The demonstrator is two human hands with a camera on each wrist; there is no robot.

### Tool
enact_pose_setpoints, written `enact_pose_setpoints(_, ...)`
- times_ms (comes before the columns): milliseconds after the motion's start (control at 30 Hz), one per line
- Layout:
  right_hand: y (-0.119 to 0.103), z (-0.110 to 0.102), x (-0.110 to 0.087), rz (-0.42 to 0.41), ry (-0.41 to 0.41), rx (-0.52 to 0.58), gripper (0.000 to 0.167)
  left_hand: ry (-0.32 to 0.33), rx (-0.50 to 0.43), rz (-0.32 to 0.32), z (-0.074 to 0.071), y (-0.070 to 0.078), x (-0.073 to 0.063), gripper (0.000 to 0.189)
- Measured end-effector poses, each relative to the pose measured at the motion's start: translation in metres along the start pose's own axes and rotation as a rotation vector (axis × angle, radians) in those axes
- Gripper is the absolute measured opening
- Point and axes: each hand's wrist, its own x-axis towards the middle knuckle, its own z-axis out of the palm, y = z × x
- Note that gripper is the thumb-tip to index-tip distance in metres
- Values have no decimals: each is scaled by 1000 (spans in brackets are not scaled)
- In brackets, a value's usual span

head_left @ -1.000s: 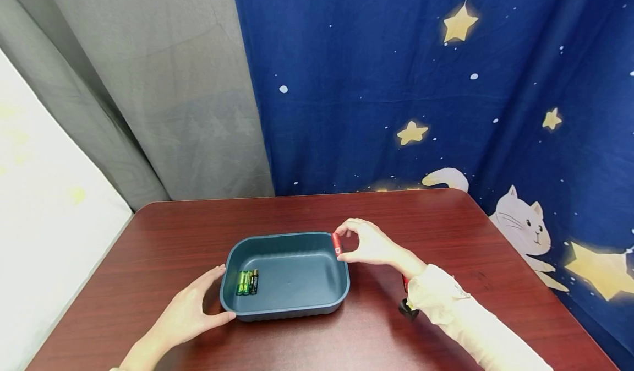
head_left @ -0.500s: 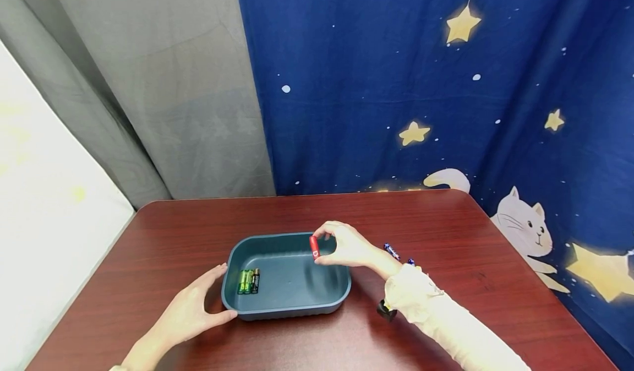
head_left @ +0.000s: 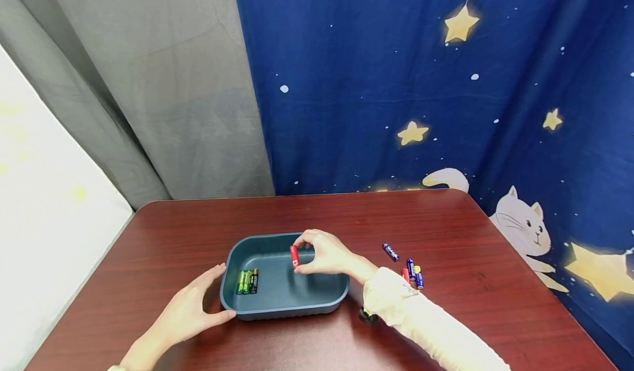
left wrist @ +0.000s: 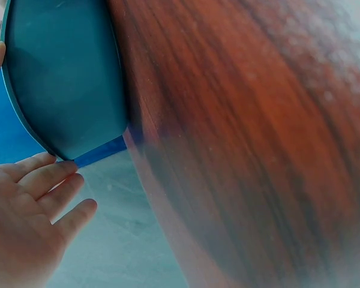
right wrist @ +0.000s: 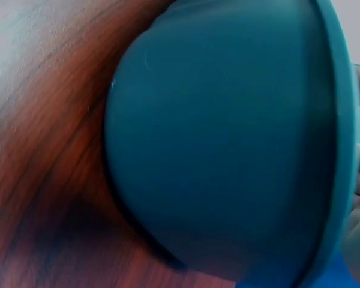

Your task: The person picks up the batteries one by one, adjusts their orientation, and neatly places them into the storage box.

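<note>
Currently, right hand (head_left: 324,254) is pinching red battery (head_left: 294,257) endwise, possibly risking slippage, while unclenched left hand (head_left: 189,306) is touching tray (head_left: 289,311) at nine o'clock.

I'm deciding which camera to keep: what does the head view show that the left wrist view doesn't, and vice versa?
Only the head view: three batteries lying in the tray, loose batteries on the table, the cat on the curtain.
Only the left wrist view: the tray's outer end wall beside the left hand, up close.
Both: tray, table, left hand touching the rim.
</note>
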Motion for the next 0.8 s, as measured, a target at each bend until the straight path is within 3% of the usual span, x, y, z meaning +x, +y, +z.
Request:
enact_pose_setpoints(567,-23,32,17,43,-54,41,43,6,-4,-1,3,-2,1,89)
enact_pose_setpoints(800,-30,47,26,72,-97,-13,41,-12,-2,-17,3,-2,1,89)
